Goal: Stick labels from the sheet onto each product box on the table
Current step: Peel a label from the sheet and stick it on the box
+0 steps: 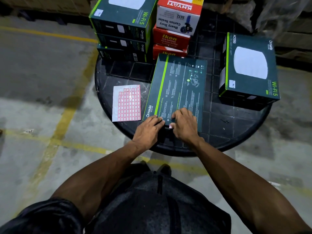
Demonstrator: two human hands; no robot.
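Label [170, 126] pinched in my right hand [183, 124], left hand [149, 128] pressing flat on the box [177, 88]; next, I judge, pressing it down.

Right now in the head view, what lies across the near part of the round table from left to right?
White sheet of pink-bordered labels → flat dark green Omada box → upright dark green Wi-Fi box with a white label.

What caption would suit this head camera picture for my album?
Both hands, left hand and right hand, press a small pink-edged label onto the near edge of a flat dark-green Omada box beside the label sheet.
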